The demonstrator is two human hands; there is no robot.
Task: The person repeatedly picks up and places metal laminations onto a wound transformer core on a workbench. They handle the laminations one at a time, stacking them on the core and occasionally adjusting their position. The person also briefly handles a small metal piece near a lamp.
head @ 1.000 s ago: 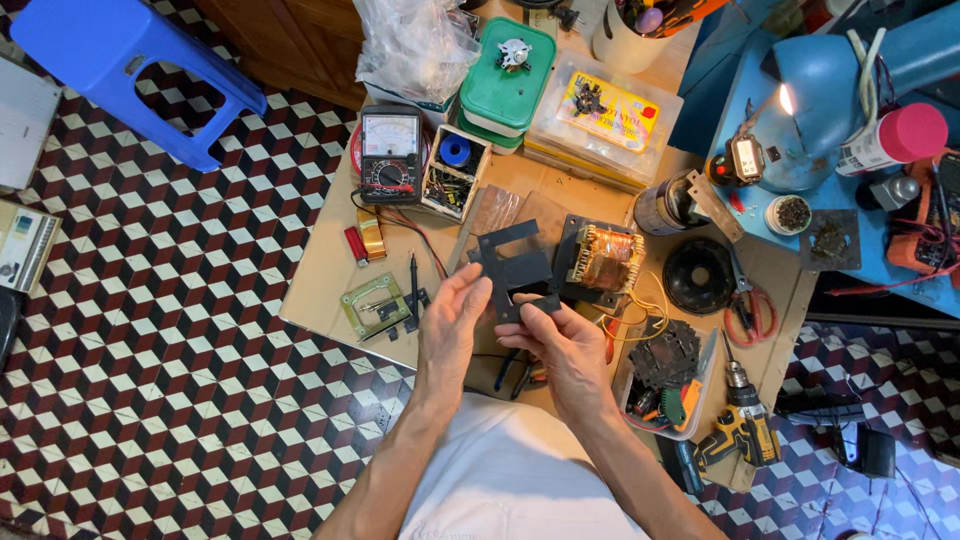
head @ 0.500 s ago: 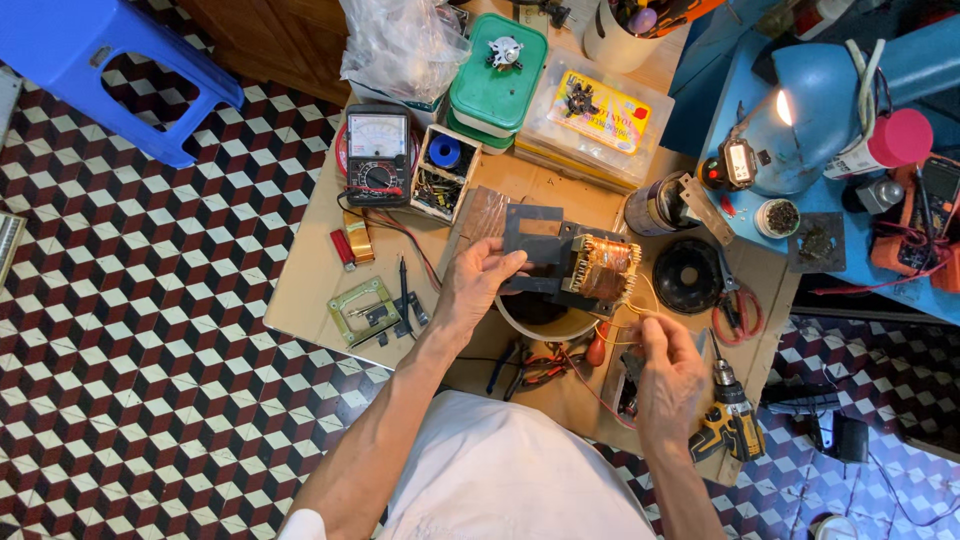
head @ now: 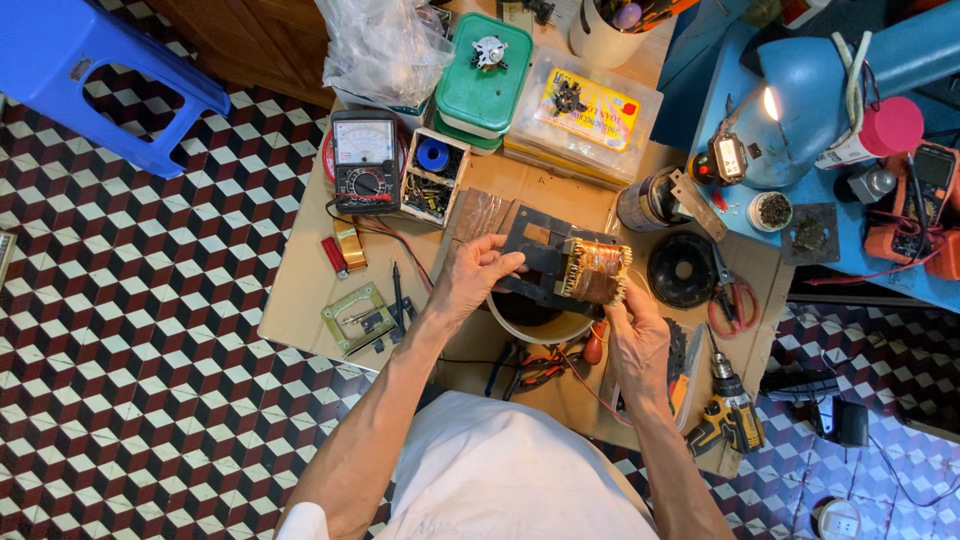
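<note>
Copper-wound transformer (head: 592,272) on dark laminated plates, held above a white bowl (head: 535,325) at mid-bench: left hand (head: 470,280) fingers pinching the plate edge, right hand (head: 633,335) fingertips pinching the coil's underside; a slack pinch risks loose laminations sliding out, likely onto the bench.

Matt dark metal transformer core (head: 535,255), glossy copper winding (head: 598,272), bare wooden table (head: 300,290)
</note>
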